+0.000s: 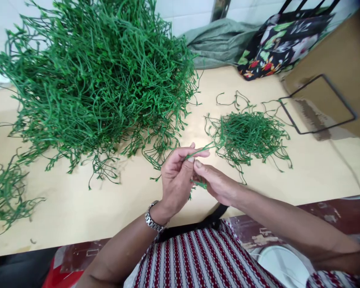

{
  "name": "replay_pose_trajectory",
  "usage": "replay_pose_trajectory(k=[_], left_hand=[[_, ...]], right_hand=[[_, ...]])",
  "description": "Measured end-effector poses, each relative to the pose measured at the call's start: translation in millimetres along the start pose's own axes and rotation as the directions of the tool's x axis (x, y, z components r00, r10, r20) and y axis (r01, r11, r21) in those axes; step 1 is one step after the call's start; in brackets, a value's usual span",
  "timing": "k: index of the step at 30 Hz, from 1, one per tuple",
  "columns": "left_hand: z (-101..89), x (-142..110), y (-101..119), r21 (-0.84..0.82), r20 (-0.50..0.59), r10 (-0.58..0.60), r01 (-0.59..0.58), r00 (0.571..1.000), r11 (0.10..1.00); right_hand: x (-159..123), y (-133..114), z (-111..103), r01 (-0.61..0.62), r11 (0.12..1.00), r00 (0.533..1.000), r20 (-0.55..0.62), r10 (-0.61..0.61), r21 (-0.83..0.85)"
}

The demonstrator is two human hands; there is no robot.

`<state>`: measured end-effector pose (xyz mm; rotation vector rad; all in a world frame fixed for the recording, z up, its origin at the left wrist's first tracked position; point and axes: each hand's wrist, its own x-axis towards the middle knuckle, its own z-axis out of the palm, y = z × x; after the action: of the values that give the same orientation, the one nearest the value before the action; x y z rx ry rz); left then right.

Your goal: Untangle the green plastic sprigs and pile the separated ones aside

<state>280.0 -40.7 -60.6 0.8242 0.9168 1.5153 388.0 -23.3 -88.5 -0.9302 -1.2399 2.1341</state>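
Observation:
My left hand, with a metal watch at its wrist, is closed on thin green plastic-looking stems. One stem sticks out past its fingertips toward the right. My right hand meets it with thumb and fingers pinched around the lower part of the stems, whose forked green ends show below the fingers. Exactly how many stems lie between the hands is hidden. Just beyond my right hand lies a small pile of similar green stems. A much larger heap of them rises behind my left hand.
A small loose cluster of green stems lies at the table's left. At the right, a black wire frame stands against a cardboard box. Behind are a floral bag and grey-green cloth. The table's front edge runs before me.

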Motion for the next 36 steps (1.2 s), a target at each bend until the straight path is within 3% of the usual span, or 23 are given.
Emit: replay_pose_trajectory(k=[4, 8, 10, 14, 17, 22, 24, 27, 29, 31, 34, 36], left_hand=[[1.0, 3.3, 0.7, 0.005, 0.056, 0.004, -0.004, 0.998, 1.000], [3.5, 4.2, -2.0, -0.007, 0.060, 0.013, -0.013, 0.998, 1.000], [3.7, 4.2, -3.1, -0.005, 0.055, -0.003, 0.004, 0.998, 1.000], [0.6, 5.0, -1.0, -0.007, 0.036, -0.045, 0.045, 0.998, 0.999], [-3.4, 4.3, 1.2, -0.008, 0.059, -0.051, 0.051, 0.997, 0.999], [-9.9, 0.3, -2.6, 0.272, 0.058, 0.105, -0.117, 0.993, 0.955], [-12.0, 0.3, -6.4, 0.434, 0.100, 0.254, -0.272, 0.962, 0.859], [-15.3, 3.2, -12.3, 0.565, 0.227, 0.467, -0.506, 0.855, 0.651], [-17.3, 5.2, -15.9, 0.580, 0.283, 0.537, -0.588, 0.795, 0.565], [-18.2, 5.6, -18.6, 0.576, 0.303, 0.549, -0.609, 0.779, 0.546], [-16.2, 2.7, -18.9, 0.543, 0.270, 0.500, -0.559, 0.823, 0.627], [-13.4, 0.1, -14.8, 0.464, 0.176, 0.397, -0.431, 0.901, 0.774]], right_hand=[[-0.2, -2.3, 6.2, 0.038, 0.999, 0.996, 0.077, -0.040, 0.030], [1.4, -2.5, 9.5, 0.062, 0.998, 0.997, -0.042, -0.062, 0.017], [2.8, -0.9, 7.6, 0.035, 0.999, 0.996, -0.080, -0.036, -0.017], [3.7, 1.3, 0.0, -0.066, 0.998, 0.998, -0.005, 0.066, -0.025], [1.2, -1.0, -4.1, -0.075, 0.995, 0.997, 0.000, 0.075, -0.070], [-4.6, -10.1, -2.0, -0.136, 0.973, 0.986, 0.122, 0.114, 0.186], [-5.4, -11.5, 0.3, -0.158, 0.947, 0.981, 0.152, 0.119, 0.279], [-5.8, -9.6, 2.4, -0.201, 0.905, 0.972, 0.194, 0.135, 0.375], [-5.8, -6.9, 2.7, -0.245, 0.866, 0.957, 0.251, 0.144, 0.435], [-5.6, -4.6, 3.0, -0.239, 0.842, 0.956, 0.269, 0.117, 0.483], [-5.2, -2.7, 4.5, -0.181, 0.838, 0.965, 0.256, 0.052, 0.514], [-5.4, -2.5, 5.0, -0.164, 0.851, 0.965, 0.262, 0.032, 0.498]])
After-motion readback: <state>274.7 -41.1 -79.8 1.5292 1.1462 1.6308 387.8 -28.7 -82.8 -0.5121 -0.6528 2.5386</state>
